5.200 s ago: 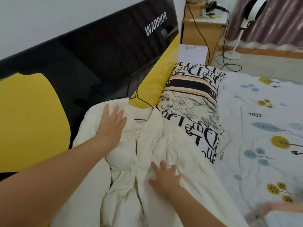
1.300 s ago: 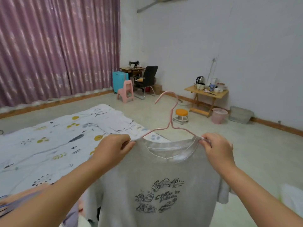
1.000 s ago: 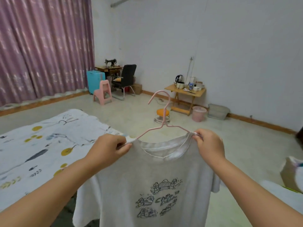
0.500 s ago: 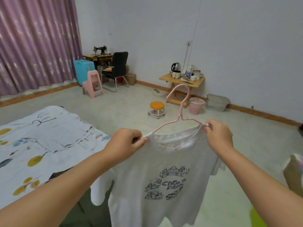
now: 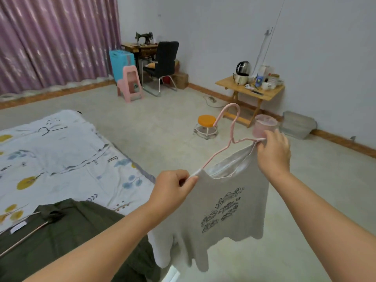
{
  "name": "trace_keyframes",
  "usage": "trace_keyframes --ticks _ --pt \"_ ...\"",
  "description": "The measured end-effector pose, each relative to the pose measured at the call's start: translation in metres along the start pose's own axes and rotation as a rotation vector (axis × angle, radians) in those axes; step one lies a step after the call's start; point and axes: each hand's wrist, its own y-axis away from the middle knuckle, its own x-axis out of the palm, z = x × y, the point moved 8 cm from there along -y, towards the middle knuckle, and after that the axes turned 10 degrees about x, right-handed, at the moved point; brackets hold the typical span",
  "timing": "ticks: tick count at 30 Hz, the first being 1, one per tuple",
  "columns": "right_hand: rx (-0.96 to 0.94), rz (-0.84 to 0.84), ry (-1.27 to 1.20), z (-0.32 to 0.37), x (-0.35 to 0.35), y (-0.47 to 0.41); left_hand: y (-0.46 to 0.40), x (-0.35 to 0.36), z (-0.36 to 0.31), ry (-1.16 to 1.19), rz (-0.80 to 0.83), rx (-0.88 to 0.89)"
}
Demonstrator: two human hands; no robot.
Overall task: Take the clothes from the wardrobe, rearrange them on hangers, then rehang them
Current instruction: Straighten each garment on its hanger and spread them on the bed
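- Head view: grey T-shirt (image 5: 225, 210) with a dark print hangs on a pink hanger (image 5: 227, 139), held up in the air over the floor (image 5: 162, 123), just past the bed (image 5: 61, 155) edge.
- Left hand (image 5: 173, 190): fingers curled, pinching the shirt's left shoulder at the hanger end.
- Right hand (image 5: 273, 153): fingers curled, pinching the right shoulder and hanger end; this side is higher, so the hanger tilts.
- Dark green garment (image 5: 71, 237) lies on the bed, lower left, a thin rod across it.
- Far side: orange stool (image 5: 206, 121), wooden table (image 5: 250, 92) with kettle, black chair (image 5: 164, 60).
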Motion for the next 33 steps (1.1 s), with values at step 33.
trace_keyframes --ticks 33 --pt "-0.088 1.155 0.420 0.161 0.648 0.161 0.039 -0.092 0.654 -0.323 -0.096 -0.862"
